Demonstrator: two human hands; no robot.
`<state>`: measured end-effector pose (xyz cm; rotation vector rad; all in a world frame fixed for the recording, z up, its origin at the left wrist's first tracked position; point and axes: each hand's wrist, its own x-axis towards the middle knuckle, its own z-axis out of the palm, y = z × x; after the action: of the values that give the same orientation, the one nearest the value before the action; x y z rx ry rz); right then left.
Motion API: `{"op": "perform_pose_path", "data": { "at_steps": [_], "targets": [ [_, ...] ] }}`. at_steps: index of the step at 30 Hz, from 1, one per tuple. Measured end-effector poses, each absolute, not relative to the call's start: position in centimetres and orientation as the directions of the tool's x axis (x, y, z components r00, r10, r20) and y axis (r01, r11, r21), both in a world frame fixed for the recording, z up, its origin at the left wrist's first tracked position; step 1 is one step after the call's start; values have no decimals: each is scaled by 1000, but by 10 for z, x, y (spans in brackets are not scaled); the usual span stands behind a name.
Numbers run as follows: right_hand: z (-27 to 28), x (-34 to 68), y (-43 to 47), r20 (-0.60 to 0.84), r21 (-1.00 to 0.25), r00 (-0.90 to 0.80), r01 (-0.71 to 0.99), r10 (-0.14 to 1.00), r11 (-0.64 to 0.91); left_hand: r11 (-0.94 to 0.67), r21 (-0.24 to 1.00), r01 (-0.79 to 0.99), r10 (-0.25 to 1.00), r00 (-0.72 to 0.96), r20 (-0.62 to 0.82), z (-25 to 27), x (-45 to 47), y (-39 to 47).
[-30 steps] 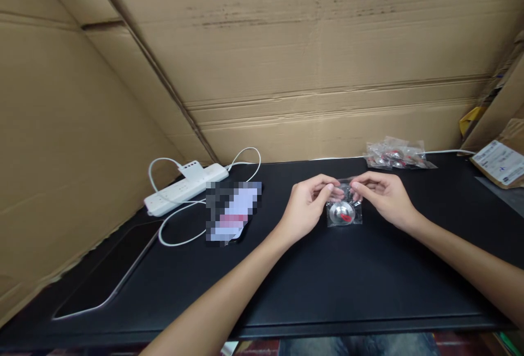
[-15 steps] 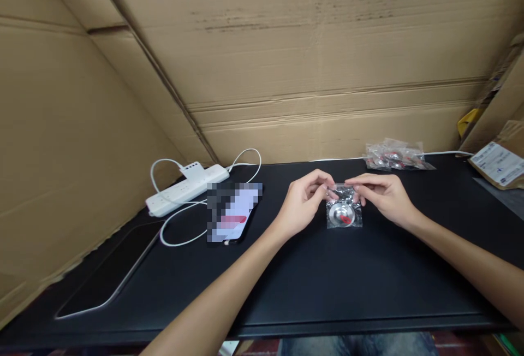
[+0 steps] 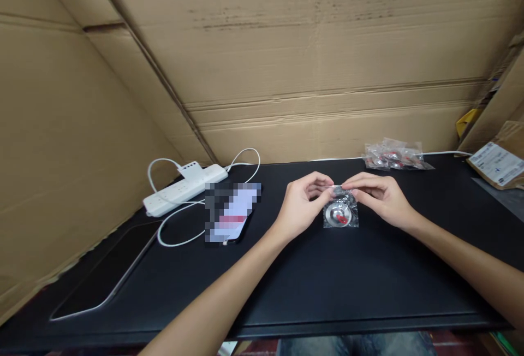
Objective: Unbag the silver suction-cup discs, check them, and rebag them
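Note:
A small clear plastic bag (image 3: 353,223) lies on the black table (image 3: 352,279), with a round silver metal disc (image 3: 333,218) and a small red piece (image 3: 341,218) inside it. At the bag's far edge, my left hand (image 3: 305,200) pinches the left corner between thumb and fingers. From the other side my right hand (image 3: 380,197) pinches the same edge, its fingertips close to those of the left. The bag's far edge is partly hidden by my fingers.
Several similar filled bags (image 3: 393,155) lie in a pile at the back. To the left are a white power strip (image 3: 184,189), white cables, a phone (image 3: 233,214) and a dark tablet (image 3: 108,271). A labelled brown package (image 3: 497,162) sits at right; cardboard walls stand behind and left.
My fingertips have come closer together along the bag's far edge, and that edge looks more folded. The bag has shifted very slightly left in view.

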<state>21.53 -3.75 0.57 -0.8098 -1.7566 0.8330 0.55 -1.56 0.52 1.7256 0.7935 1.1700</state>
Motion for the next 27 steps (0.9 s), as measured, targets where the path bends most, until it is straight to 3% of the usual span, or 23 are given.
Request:
{"op": "perform_pose_path", "data": {
  "at_steps": [4, 8, 14, 21, 27],
  "targets": [
    [8, 213, -38, 450, -857, -251, 150, 857, 493, -382, 924, -16, 864, 349, 363, 4, 6, -15],
    [1, 212, -34, 372, -914, -109, 133, 922, 384, -386, 922, -16, 863, 347, 367, 6, 6, -16],
    [-5, 214, -30, 311, -901, -232, 237, 922, 364, -391, 920, -10, 861, 351, 369, 6, 6, -18],
    [-4, 213, -32, 355, -859, -225, 303, 907, 412, -378, 910, 168, 863, 420, 281, 3, 4, -15],
    [-8, 210, -33, 357, -857, -233, 302, 904, 417, -468, 860, 202, 818, 467, 336, 7, 6, -21]
  ]
}}
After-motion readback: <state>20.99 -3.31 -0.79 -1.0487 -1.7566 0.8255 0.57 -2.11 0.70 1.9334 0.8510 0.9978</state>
